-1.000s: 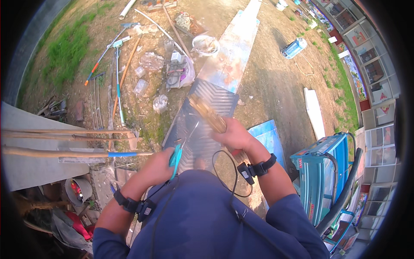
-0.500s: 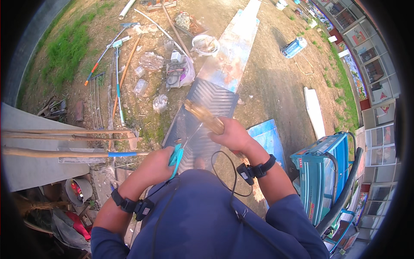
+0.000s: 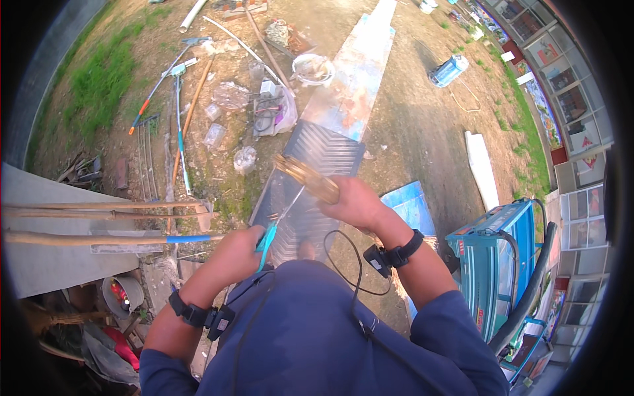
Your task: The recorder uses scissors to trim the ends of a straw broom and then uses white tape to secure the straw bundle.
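Two hands work in front of the chest, above a long ribbed metal sheet (image 3: 328, 153) lying on bare dirt. Right hand (image 3: 354, 202) is clenched around a short bundle of tan wooden strips (image 3: 306, 177), which sticks out up-left from the fist, tilted, hanging over the sheet's near end. Left hand (image 3: 235, 253) is closed on the teal handles of a pair of scissors (image 3: 276, 224); the thin blades run up-right, tips meeting or just beside the bundle's lower side, exact contact too small to tell.

Handling, as a judgement: bundle looks light, dry, stiff, likely splintery and brittle at the thin ends; loose strips could slide apart, so hold it near mid-length with a full wrap, as the fist does now. Scissors are light and rigid, held at the handles, blades away from fingers.

Around: long-handled garden tools (image 3: 177, 112) on the ground upper left, crumpled clear plastic (image 3: 231, 96), a white bucket (image 3: 312, 67), wooden poles (image 3: 99, 211) coming in from the left, a blue panel (image 3: 409, 208) and a teal machine (image 3: 492, 264) on the right. Both wrists wear black bands with cables.

Versus one second ago: almost no change. Both hands keep their grips, bundle sits at much the same tilt, scissors stay pointed at it; the whole pose has shifted only slightly.
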A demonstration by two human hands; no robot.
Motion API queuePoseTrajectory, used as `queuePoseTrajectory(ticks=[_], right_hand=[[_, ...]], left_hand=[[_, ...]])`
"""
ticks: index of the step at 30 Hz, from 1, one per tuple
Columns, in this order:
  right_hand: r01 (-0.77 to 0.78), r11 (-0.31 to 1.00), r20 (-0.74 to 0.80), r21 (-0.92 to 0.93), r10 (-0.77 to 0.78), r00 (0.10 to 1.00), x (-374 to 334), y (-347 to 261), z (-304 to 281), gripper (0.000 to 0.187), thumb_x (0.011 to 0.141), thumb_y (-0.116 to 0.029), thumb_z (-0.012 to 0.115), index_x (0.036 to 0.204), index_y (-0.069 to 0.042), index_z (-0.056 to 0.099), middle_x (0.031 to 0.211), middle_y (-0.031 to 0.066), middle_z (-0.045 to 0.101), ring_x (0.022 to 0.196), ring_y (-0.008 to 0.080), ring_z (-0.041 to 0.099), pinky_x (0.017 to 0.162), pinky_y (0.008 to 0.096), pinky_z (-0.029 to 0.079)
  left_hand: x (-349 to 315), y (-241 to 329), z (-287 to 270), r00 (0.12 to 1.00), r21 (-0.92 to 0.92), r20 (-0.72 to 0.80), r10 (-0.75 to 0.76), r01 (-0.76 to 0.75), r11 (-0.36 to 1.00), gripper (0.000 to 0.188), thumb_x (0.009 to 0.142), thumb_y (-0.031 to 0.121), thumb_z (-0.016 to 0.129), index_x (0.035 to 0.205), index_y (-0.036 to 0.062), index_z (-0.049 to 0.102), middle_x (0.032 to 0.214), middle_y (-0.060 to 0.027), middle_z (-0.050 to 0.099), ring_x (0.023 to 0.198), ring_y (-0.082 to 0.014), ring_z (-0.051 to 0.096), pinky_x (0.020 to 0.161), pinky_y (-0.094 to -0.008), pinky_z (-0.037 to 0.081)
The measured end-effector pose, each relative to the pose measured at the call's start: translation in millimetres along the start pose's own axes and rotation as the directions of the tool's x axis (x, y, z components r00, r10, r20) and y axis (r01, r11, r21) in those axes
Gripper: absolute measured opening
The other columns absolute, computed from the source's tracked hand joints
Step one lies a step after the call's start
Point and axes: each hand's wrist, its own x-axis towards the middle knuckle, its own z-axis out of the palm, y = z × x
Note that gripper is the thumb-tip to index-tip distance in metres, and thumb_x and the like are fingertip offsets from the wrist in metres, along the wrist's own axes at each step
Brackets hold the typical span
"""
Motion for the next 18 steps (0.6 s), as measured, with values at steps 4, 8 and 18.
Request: queuePoseTrajectory(ticks=[4,8,18], right_hand=[[-0.004,1.0,0.015,0.017,0.004,1.0,-1.8,-4.9,-1.6,0.037,0.08,-0.037,0.068,0.101,-0.007,0.067,0.095,0.0213,0.07,0.089,0.0418,0.067,0.08,0.0463,0.053],[-0.044,0.993,0.018,0.105,0.043,0.999,3.4,7.7,4.2,0.039,0.08,-0.036,0.07,0.107,-0.007,0.068,0.094,0.02,0.071,0.087,0.0382,0.068,0.079,0.0446,0.053],[-0.102,0.926,0.196,0.365,0.031,0.98,-2.7,6.8,-7.2,0.043,0.083,-0.028,0.075,0.114,-0.001,0.065,0.1,0.0174,0.07,0.092,0.0251,0.065,0.085,0.0382,0.051]], left_hand=[[-4.6,0.1,-0.6,1.0,-0.053,-0.017,-0.019,0.018,0.998,0.019,0.086,0.018,0.068,0.095,0.0016,0.063,0.079,-0.0202,0.065,0.072,-0.0389,0.064,0.067,-0.0438,0.05],[-5.5,2.4,1.2,0.998,-0.056,-0.048,-0.043,0.04,0.998,0.02,0.084,0.017,0.068,0.095,0.0017,0.063,0.078,-0.0202,0.065,0.072,-0.038,0.064,0.068,-0.0438,0.05],[-1.4,-7.1,2.5,0.997,-0.019,0.034,-0.074,0.075,0.997,0.025,0.082,0.018,0.067,0.098,0.0006,0.061,0.083,-0.0231,0.066,0.078,-0.0424,0.065,0.07,-0.0469,0.05]])
